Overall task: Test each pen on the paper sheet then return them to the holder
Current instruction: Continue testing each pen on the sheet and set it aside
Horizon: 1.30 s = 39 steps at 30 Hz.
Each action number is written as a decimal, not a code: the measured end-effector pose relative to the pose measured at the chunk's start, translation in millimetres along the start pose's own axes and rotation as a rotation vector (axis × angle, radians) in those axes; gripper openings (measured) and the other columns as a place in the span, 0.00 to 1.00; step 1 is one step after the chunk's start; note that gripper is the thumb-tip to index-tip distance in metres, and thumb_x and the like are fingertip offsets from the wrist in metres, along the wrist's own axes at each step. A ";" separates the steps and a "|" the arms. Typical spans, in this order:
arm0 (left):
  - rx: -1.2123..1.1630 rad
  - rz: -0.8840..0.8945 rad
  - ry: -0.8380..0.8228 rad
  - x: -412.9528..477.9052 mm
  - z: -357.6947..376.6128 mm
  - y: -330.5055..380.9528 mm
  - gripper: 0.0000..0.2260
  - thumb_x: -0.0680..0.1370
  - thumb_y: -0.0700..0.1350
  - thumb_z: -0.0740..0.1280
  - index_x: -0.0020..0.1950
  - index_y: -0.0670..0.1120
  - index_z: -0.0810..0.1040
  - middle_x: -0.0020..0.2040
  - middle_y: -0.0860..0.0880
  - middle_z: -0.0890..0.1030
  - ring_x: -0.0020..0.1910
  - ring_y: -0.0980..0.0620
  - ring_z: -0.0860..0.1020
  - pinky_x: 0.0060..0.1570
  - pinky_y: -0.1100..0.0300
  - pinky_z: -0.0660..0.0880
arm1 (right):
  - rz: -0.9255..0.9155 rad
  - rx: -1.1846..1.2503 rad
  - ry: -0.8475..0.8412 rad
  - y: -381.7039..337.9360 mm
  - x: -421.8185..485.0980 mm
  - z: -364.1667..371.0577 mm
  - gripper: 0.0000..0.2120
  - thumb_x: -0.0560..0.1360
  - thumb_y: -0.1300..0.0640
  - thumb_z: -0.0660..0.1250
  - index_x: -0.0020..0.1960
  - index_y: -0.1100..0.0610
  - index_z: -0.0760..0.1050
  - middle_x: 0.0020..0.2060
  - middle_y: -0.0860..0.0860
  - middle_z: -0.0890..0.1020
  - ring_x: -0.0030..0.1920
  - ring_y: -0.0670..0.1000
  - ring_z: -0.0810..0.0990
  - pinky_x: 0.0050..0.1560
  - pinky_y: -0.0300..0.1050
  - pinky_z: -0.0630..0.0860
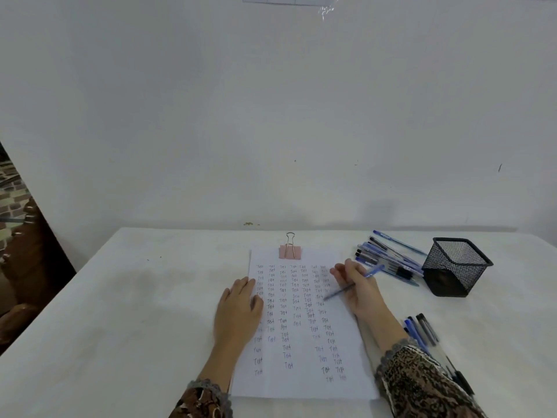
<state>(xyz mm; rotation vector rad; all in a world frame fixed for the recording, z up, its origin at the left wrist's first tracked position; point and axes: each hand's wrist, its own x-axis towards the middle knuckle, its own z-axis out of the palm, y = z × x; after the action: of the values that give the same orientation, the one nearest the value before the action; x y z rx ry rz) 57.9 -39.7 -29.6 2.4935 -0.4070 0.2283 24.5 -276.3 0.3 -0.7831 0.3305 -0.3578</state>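
**A:** What are the hands up to?

**B:** The left hand (pixel 241 306) lies flat with its fingers straight, pressing the 9 o'clock edge of the paper sheet (pixel 301 384). The right hand (pixel 358 289) has its fingers curled round a blue pen (pixel 339 292). The pen slants tip-down over the sheet's 3 o'clock side, among rows of scribbled words.

**A:** Anything unclear?

**B:** I can't tell whether the tip touches the paper. A patterned sleeve (pixel 422 384) covers the near ends of some loose pens (pixel 422 327) at 4 o'clock.

**A:** And around the sheet?

**B:** A pink binder clip (pixel 290 251) grips its 12 o'clock edge. A pile of pens (pixel 388 257) lies on the white worktop (pixel 135 312) at 2 o'clock. Just beyond it is the black mesh holder (pixel 455 267).
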 end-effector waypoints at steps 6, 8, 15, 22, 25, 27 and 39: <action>-0.002 -0.004 -0.008 0.2 -0.2 -0.4 0.20 0.80 0.46 0.54 0.72 0.46 0.64 0.72 0.52 0.64 0.70 0.57 0.62 0.71 0.63 0.49 | 0.049 0.201 0.056 -7.5 4.5 -6.7 0.34 0.78 0.35 0.43 0.45 0.59 0.78 0.32 0.56 0.83 0.27 0.51 0.78 0.30 0.37 0.77; -0.005 -0.005 -0.006 0.0 -0.4 0.4 0.20 0.80 0.46 0.54 0.72 0.46 0.64 0.72 0.52 0.64 0.71 0.57 0.62 0.71 0.62 0.49 | 0.046 0.231 0.076 -6.4 3.4 -6.5 0.32 0.78 0.37 0.48 0.39 0.62 0.78 0.32 0.58 0.83 0.27 0.52 0.81 0.28 0.38 0.79; -0.009 -0.015 -0.003 -1.1 -1.0 0.4 0.20 0.80 0.46 0.54 0.72 0.47 0.64 0.73 0.53 0.63 0.71 0.57 0.61 0.72 0.63 0.47 | -0.091 -0.379 -0.005 -3.7 0.6 -3.8 0.16 0.73 0.75 0.62 0.33 0.59 0.66 0.22 0.51 0.74 0.20 0.45 0.71 0.21 0.33 0.67; -0.013 -0.017 -0.001 -1.1 -1.3 1.5 0.20 0.80 0.46 0.54 0.72 0.47 0.63 0.73 0.52 0.63 0.71 0.57 0.61 0.71 0.63 0.48 | -0.334 -0.817 0.046 14.9 -3.6 -0.3 0.25 0.65 0.79 0.61 0.28 0.53 0.53 0.26 0.49 0.59 0.24 0.41 0.56 0.32 0.34 0.61; -0.005 -0.021 0.003 -1.3 -1.0 1.9 0.20 0.80 0.46 0.54 0.72 0.47 0.63 0.72 0.52 0.64 0.71 0.57 0.62 0.71 0.63 0.49 | -0.353 -0.832 0.036 15.6 -5.6 -1.5 0.24 0.65 0.79 0.61 0.28 0.54 0.54 0.27 0.50 0.59 0.26 0.43 0.57 0.33 0.39 0.60; -0.002 -0.024 0.003 -1.5 -1.0 2.2 0.20 0.80 0.46 0.54 0.72 0.47 0.63 0.72 0.53 0.64 0.71 0.57 0.62 0.71 0.62 0.49 | -0.343 -0.849 0.011 16.3 -5.1 -2.4 0.24 0.65 0.79 0.61 0.28 0.54 0.54 0.28 0.50 0.59 0.27 0.44 0.57 0.34 0.40 0.60; -0.006 -0.016 -0.005 -2.6 -3.1 3.1 0.20 0.80 0.46 0.54 0.72 0.46 0.64 0.72 0.52 0.64 0.70 0.56 0.62 0.71 0.62 0.50 | -0.319 -0.927 -0.037 13.8 -7.1 3.0 0.24 0.66 0.78 0.62 0.28 0.54 0.54 0.27 0.49 0.58 0.24 0.41 0.57 0.29 0.32 0.59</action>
<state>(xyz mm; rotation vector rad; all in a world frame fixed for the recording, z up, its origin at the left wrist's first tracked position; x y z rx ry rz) 54.2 -39.7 -26.1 2.4914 -0.3885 0.2144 22.1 -262.3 -6.7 -1.7614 0.3335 -0.4909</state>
